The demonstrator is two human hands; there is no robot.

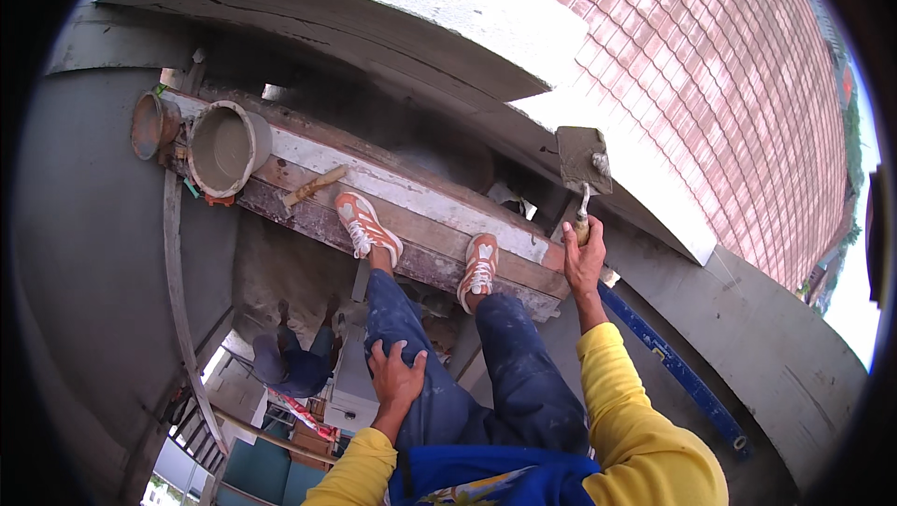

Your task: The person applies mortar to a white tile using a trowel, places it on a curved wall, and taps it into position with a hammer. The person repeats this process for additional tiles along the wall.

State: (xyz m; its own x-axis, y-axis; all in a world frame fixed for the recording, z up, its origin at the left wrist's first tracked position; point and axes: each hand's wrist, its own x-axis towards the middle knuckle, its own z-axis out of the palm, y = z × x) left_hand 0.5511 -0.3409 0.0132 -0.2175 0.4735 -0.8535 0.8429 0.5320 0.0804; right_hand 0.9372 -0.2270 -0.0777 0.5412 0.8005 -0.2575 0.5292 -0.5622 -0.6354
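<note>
My right hand is closed around the wooden handle of a trowel. Its flat blade is smeared with grey mortar, with a small lump at the right edge, and it is held by the pale concrete ledge. My left hand rests on my left thigh with its fingers spread, holding nothing. A round bucket of wet grey mortar sits toward the left end of the planks. Between it and my left shoe lies a wooden-handled tool whose head I cannot make out.
I stand on narrow scaffold planks, with a drop on the near side. Below, another person is on the lower level. A blue spirit level leans at my right. A second, rusty-brown bucket hangs far left. A tiled roof lies beyond the ledge.
</note>
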